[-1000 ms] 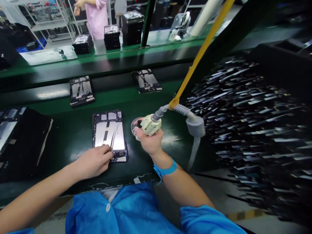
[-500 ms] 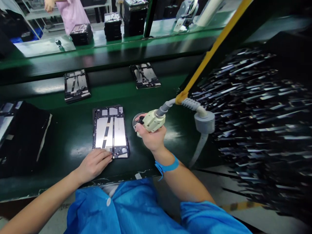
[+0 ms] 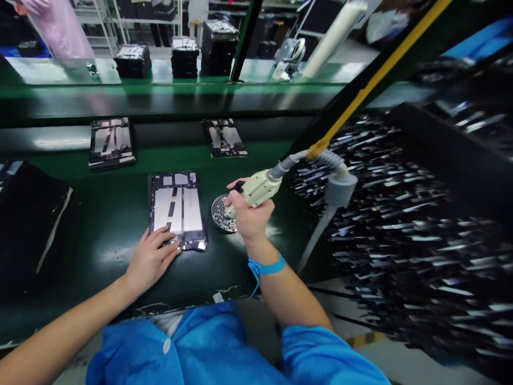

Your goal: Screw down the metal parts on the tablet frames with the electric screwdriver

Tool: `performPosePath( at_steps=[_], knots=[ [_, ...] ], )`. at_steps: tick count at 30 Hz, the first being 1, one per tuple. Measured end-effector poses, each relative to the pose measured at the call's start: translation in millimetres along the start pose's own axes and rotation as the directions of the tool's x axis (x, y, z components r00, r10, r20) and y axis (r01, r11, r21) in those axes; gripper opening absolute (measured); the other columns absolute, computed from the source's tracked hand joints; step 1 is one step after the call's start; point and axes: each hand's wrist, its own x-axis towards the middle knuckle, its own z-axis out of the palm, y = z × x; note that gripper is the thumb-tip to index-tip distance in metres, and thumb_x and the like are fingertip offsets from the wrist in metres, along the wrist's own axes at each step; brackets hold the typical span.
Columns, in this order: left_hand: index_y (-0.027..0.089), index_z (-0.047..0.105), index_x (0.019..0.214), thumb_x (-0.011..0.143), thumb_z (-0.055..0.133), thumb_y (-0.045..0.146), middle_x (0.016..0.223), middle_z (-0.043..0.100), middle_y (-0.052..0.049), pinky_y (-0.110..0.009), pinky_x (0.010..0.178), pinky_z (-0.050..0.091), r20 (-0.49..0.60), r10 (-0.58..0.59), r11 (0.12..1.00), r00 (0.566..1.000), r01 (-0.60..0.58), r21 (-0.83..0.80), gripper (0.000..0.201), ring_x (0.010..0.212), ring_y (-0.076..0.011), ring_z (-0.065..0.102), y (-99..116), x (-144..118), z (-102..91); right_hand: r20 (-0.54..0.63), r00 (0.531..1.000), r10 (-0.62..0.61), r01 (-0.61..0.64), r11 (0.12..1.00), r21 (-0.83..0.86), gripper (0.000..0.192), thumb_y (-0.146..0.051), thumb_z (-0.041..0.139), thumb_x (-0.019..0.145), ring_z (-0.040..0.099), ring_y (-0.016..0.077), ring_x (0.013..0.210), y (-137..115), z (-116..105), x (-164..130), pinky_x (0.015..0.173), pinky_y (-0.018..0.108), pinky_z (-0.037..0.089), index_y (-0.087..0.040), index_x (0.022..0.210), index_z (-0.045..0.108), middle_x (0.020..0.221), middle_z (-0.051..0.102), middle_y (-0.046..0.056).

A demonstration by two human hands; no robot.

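In the head view, any lettering on the silvery panels of the opened tablet (image 3: 190, 211) is too small to be made out, and the same goes for the small white sticker (image 3: 202, 245) at its lower right corner. The tablet is laid flat on a glossy dark green worktop (image 3: 106, 214), pretty much between the two hands. Its lower left edge is touched by the left hand (image 3: 148, 259), with the fingers loosely spread and rested on it rather than wrapped around anything.

A cream corded hand tool (image 3: 261, 187) is gripped by the right hand (image 3: 252, 218), fingers curled snugly round the body. A perforated round disc (image 3: 220, 215) is seen at the tool's front end; whether it's attached can't really be told. A blue wristband (image 3: 269, 266) is worn on that arm, and the grey cable (image 3: 295, 156) is tied up with a yellow strap (image 3: 360, 99).

Two more opened tablets (image 3: 111, 141) (image 3: 225, 139) are laid further back. The right side is filled by a mass of dark, shiny-edged strips (image 3: 385, 224), kinda blurred. Three dark stacks (image 3: 132, 61) (image 3: 185, 58) (image 3: 218, 49) are lined up on the far green ledge (image 3: 160, 91), with white shelving (image 3: 148, 21) and a person in pink (image 3: 60, 29) behind.
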Motion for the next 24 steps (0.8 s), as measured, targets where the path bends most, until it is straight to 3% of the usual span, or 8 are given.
performPosePath(
  at_steps=[5,13,24],
  knots=[
    [0.025,0.077,0.11,0.102,0.062,0.027,0.118,0.076,-0.009,-0.058,0.109,0.045,-0.096,-0.025,1.0,0.995,0.024,-0.015,0.018,0.126,-0.0317,0.065,-16,32,18.1,0.018,1.0,-0.025,0.025,0.999,-0.031,0.021,-0.034,0.073,0.08,0.062,0.0104,0.054,0,14,15,0.054,0.028,0.058,-0.021,0.095,0.064,0.087,0.073,0.002],
    [0.025,0.075,0.114,0.101,0.061,0.024,0.123,0.074,-0.01,-0.061,0.112,0.042,-0.076,-0.025,0.999,0.997,0.022,-0.04,0.019,0.129,-0.0316,0.063,-15,27,19.3,0.032,0.999,-0.009,0.012,0.995,-0.102,0.017,-0.03,0.072,0.081,0.062,0.0109,0.052,22,15,-4,0.054,0.028,0.057,-0.021,0.093,0.065,0.083,0.073,0.002],
    [0.024,0.075,0.116,0.102,0.059,0.023,0.124,0.074,-0.01,-0.062,0.113,0.041,-0.073,-0.024,0.999,0.997,0.021,-0.047,0.021,0.13,-0.0315,0.062,-16,27,19.1,0.008,1.0,-0.003,0.004,0.989,-0.147,0.02,-0.033,0.072,0.08,0.062,0.0119,0.053,30,14,-3,0.053,0.029,0.057,-0.021,0.094,0.064,0.082,0.073,0.002]
  ],
)
